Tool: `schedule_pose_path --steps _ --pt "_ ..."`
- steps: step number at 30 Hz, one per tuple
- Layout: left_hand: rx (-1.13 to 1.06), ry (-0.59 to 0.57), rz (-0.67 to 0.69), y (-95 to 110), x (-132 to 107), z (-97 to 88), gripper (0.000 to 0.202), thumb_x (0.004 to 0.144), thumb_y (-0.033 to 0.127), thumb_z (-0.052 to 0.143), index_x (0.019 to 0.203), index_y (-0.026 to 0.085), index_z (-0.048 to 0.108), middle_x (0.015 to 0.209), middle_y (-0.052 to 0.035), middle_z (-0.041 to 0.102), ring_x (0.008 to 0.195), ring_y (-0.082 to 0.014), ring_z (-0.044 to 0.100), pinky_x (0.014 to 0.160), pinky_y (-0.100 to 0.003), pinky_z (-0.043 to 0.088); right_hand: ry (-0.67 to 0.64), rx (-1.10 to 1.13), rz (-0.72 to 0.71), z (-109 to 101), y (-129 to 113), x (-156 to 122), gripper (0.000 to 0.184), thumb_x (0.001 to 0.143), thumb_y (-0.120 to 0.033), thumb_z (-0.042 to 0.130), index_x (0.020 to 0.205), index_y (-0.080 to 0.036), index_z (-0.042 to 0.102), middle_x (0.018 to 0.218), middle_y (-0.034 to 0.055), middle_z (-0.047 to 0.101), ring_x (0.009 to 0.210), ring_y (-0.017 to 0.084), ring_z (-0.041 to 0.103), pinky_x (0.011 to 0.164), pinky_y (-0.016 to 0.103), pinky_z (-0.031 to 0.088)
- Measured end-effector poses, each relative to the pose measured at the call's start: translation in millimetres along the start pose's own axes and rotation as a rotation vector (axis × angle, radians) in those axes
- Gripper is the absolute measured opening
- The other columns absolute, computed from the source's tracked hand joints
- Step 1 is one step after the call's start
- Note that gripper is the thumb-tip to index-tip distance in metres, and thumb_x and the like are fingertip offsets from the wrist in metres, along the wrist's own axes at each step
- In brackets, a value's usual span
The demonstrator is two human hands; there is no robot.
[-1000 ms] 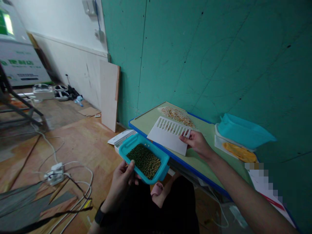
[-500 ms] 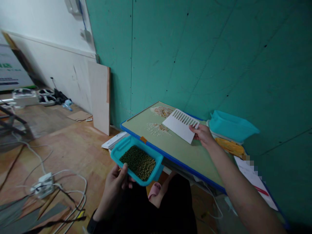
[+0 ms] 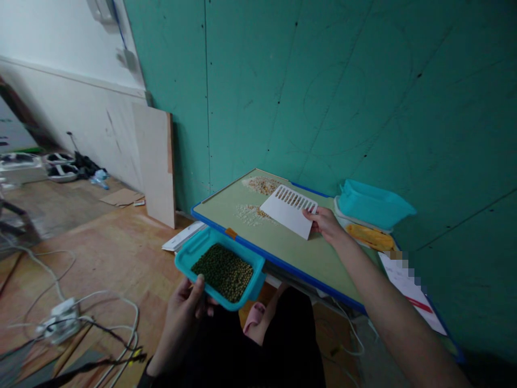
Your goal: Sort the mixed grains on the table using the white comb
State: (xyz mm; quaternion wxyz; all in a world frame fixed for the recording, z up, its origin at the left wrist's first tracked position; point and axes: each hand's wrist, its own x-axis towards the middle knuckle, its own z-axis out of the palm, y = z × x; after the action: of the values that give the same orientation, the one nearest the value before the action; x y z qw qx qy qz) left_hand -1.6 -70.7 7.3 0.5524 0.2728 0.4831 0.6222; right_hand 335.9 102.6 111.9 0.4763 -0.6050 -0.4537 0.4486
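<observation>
My left hand point(image 3: 189, 299) grips the near rim of a turquoise plastic tray point(image 3: 186, 253), thumb over the edge. Inside lie green beans point(image 3: 218, 264) and tan ones point(image 3: 239, 280), mingling where they meet. The tray is held beside the front edge of the table point(image 3: 315, 261). My right hand point(image 3: 323, 222) pinches one corner of a white slotted scraper point(image 3: 288, 216), which is tilted over the tabletop. Left of the scraper are a pile of pale and orange grains point(image 3: 264, 186) and a thinner scatter of white and yellow grains point(image 3: 250, 214).
At the table's right end stand a turquoise bin point(image 3: 371, 202), a yellow cloth point(image 3: 369, 237) and a paper sheet point(image 3: 412, 291). A board point(image 3: 153, 161) leans against the wall. Cables and a power strip point(image 3: 60, 320) lie on the floor at left.
The view has turned slightly, so most things appear further left. My hands still hold the tray and the scraper, in nearly the same places relative to the table.
</observation>
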Motion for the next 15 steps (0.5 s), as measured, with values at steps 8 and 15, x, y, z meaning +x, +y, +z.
schedule_pose_path --steps 8,15 --pt "-0.015 -0.002 -0.003 -1.1 0.4 0.5 0.054 0.07 0.066 0.083 0.086 0.019 0.061 0.043 0.0068 0.061 0.034 -0.0054 0.044 0.039 -0.016 0.045 -0.017 0.007 0.032 9.5 -4.9 -9.3 0.02 0.071 -0.025 0.082 0.085 -0.018 0.069 0.069 0.0023 0.074 0.059 0.019 0.068 0.051 0.029 0.055" --pt "-0.014 0.007 -0.016 0.0 0.3 1.1 0.056 0.067 0.067 0.084 0.083 0.019 0.06 0.047 0.0051 0.066 0.033 -0.0046 0.045 0.038 -0.015 0.043 -0.048 0.003 0.023 11.9 -5.7 -11.0 0.025 0.069 -0.029 0.084 0.085 -0.018 0.069 0.072 0.0034 0.075 0.06 0.02 0.069 0.052 0.029 0.055"
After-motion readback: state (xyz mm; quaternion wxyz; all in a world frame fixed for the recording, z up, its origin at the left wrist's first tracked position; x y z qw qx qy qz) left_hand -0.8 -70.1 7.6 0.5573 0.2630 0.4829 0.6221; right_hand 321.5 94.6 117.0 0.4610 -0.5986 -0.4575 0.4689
